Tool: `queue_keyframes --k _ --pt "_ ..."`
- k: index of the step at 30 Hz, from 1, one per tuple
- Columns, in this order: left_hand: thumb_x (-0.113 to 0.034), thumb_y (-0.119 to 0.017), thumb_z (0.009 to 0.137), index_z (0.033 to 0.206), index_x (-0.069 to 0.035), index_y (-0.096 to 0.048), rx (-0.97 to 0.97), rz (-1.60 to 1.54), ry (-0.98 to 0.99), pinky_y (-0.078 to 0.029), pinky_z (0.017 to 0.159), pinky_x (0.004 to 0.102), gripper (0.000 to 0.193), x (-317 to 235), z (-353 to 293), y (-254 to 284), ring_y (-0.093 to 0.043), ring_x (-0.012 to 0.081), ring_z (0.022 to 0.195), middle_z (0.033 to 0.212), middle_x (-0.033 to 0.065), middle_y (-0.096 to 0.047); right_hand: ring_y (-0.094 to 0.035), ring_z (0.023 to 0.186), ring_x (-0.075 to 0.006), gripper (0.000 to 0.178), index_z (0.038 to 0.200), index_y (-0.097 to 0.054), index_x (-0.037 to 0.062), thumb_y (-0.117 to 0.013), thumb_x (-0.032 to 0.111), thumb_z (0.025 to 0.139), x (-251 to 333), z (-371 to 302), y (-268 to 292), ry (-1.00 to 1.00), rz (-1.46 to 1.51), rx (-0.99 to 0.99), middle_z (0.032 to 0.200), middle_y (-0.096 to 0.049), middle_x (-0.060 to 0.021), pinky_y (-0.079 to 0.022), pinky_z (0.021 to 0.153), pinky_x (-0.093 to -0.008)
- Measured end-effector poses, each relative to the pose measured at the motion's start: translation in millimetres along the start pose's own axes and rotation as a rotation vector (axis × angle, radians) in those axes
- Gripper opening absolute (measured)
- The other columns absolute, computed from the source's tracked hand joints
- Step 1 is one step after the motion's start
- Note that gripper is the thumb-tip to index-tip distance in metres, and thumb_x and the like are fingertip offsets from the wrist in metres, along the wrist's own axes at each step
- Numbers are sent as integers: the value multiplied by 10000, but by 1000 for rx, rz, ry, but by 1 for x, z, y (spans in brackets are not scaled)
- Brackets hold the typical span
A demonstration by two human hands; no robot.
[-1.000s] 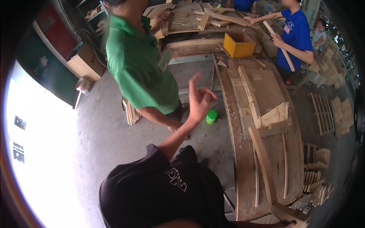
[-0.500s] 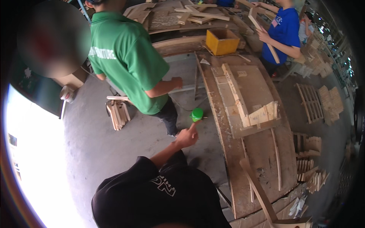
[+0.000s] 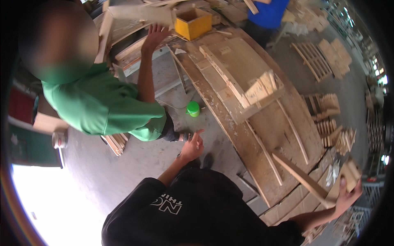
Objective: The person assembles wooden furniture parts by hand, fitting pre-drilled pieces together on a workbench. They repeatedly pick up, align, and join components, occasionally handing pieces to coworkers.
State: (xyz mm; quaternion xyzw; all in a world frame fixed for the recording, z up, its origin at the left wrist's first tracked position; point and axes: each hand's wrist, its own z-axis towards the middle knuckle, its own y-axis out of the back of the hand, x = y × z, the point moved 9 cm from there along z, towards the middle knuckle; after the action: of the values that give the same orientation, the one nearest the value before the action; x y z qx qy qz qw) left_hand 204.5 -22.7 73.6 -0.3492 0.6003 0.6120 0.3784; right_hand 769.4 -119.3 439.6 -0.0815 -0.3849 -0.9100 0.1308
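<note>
- The right hand [image 3: 347,197] is closed around a small pale wooden block [image 3: 351,175] and the near end of a long thin wooden slat [image 3: 301,177], low at the right, beside the edge of the long curved wooden desk [image 3: 262,135].
- The slat runs up and to the left from that hand, lying over the desk's boards.
- By my judgement the slat is light and stiff but whippy along its length, rough and splintery; a hold nearer its middle would steady it, while the block suits a plain pinch across its faces.
- The left hand [image 3: 192,146] hangs empty above the grey concrete floor [image 3: 135,164], loosely curled with the forefinger out, near a small green round lid [image 3: 193,108].
- A person in a green shirt [image 3: 102,108] reaches a hand up to stacked boards near a yellow wooden box [image 3: 193,22].
- Against the picture half a second earlier, the right hand and its slat have come into view, and the green-shirted person now stands closer and bends in.
</note>
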Motion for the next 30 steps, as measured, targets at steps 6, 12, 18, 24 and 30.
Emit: queue_keyframes --k 6,12,18,24,30 --pt "17 -557 759 1343 -93 -418 86 48 26 -516 649 361 610 9 -19 -19 -625 250 688 749 73 -569 -569 1052 -178 580 1356 -468 -25 -732 166 877 0 42 -36 -243 179 99 1195 -593 -141 -452 943 -320" --pt "15 -567 797 1340 -108 -448 100 63 70 -521 637 308 569 20 -30 -14 -640 192 664 742 56 -598 -577 1044 -178 555 1352 -482 -25 -720 168 888 11 49 -51 -191 176 101 1174 -617 -133 -449 938 -310" --pt "-41 -568 826 1290 -130 -496 49 112 78 -540 620 380 478 23 -43 -8 -681 252 664 727 57 -649 -572 1057 -185 552 1330 -506 -30 -729 200 881 21 65 -68 -148 153 150 1168 -620 -140 -446 943 -318" --pt "-56 -573 832 1289 -158 -510 32 151 116 -540 622 380 473 26 -55 -8 -682 259 672 738 62 -659 -568 1046 -163 489 1294 -537 -19 -689 245 912 19 75 -76 -185 144 192 1152 -625 -113 -436 941 -290" --pt "-58 -575 827 1243 -159 -558 52 135 95 -536 622 384 428 26 -61 -17 -679 275 676 747 68 -665 -573 1017 -141 468 1282 -555 10 -691 251 905 17 71 -76 -295 138 194 1130 -630 -80 -431 938 -271"
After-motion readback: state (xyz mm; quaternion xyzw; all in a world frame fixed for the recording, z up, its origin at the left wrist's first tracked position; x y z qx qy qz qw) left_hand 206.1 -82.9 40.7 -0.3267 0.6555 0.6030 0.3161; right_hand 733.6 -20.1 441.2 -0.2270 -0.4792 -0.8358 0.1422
